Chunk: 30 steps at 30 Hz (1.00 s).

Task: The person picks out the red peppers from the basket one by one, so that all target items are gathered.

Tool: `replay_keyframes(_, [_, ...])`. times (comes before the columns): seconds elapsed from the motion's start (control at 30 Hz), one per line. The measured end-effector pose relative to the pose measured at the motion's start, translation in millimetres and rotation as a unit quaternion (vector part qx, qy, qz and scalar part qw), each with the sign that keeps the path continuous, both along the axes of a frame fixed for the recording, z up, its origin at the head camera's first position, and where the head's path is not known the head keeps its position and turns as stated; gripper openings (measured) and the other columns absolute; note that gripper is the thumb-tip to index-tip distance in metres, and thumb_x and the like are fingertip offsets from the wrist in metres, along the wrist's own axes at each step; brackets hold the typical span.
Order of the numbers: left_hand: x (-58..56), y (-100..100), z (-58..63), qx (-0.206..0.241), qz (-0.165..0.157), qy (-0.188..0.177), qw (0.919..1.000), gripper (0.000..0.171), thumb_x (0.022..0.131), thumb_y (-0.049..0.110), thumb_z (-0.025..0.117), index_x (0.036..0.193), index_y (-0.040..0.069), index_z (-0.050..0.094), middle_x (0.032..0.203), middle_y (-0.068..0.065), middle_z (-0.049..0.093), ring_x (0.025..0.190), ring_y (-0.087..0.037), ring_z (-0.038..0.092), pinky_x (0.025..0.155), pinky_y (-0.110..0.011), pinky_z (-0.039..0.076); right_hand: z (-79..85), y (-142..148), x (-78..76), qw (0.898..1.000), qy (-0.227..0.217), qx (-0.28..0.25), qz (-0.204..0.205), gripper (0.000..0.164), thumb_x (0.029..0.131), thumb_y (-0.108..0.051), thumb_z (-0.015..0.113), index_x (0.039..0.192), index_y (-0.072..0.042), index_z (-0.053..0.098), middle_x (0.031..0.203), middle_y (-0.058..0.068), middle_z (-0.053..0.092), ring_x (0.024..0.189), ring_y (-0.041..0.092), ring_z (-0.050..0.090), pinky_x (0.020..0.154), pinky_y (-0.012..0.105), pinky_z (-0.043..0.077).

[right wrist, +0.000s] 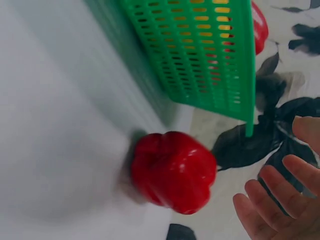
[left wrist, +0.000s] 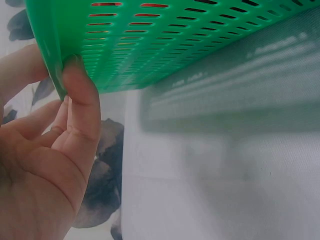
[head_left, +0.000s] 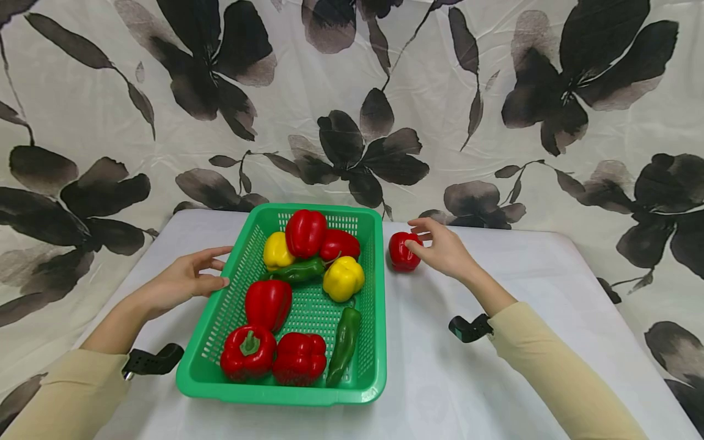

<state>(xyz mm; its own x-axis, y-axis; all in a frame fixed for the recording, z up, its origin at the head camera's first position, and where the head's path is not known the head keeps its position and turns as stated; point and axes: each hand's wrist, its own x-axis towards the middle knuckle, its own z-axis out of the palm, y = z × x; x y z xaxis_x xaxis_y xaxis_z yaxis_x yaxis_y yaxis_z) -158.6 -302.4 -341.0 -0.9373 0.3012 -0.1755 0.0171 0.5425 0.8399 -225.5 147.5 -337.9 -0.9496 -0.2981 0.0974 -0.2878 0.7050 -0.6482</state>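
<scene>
A green plastic basket (head_left: 370, 342) stands on the table with several bell peppers inside, red (head_left: 268, 304) and yellow (head_left: 343, 278), plus long green chili peppers (head_left: 344, 345). At its left rim, my left hand (head_left: 177, 282) pinches the edge between thumb and fingers, which the left wrist view shows from below (left wrist: 45, 145). Just right of the basket lies a single red bell pepper (head_left: 403, 251). Over the right side of that pepper hovers my right hand (head_left: 441, 247), fingers spread. A gap shows between the hand (right wrist: 280, 195) and the pepper (right wrist: 173, 172) in the right wrist view.
A white cloth covers the table (head_left: 456, 385). Behind its far edge hangs a pale curtain (head_left: 462, 165) with dark flowers. Black wrist mounts (head_left: 470, 328) sit on both forearms.
</scene>
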Motion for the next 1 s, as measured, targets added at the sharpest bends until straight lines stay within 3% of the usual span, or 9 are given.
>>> replay_keyframes(0.17, [0.1,0,1.0,0.002,-0.001,-0.002,1.0,0.071,0.088,0.019,0.06,0.145,0.003,0.021,0.122,-0.025,0.048,0.089,-0.022,0.063,0.075,-0.039,0.055,14.6,-8,7.8,0.999,-0.008,-0.001,0.036,0.046,0.088,-0.02,0.06,0.13,-0.008,0.046,0.124,0.013,0.055,0.109,0.031,0.056,0.079,0.04,0.054])
replay_keyframes(0.57, [-0.1,0,1.0,0.001,-0.001,-0.001,1.0,0.071,0.088,0.019,0.06,0.145,0.003,0.02,0.122,-0.025,0.048,0.089,-0.023,0.063,0.075,-0.039,0.055,42.4,-35,21.9,0.989,-0.002,0.02,0.146,0.043,0.088,-0.023,0.06,0.126,-0.007,0.051,0.119,0.01,0.059,0.105,0.025,0.059,0.09,0.038,0.049])
replay_keyframes(1.0, [-0.5,1,0.0,0.001,0.004,-0.01,0.9999,0.07,0.088,0.021,0.061,0.144,0.005,0.024,0.121,-0.024,0.049,0.09,-0.025,0.063,0.076,-0.039,0.055,64.2,-70,32.0,0.977,-0.022,0.044,0.21,0.045,0.089,-0.028,0.059,0.129,-0.011,0.048,0.118,0.004,0.059,0.103,0.019,0.059,0.083,0.029,0.051])
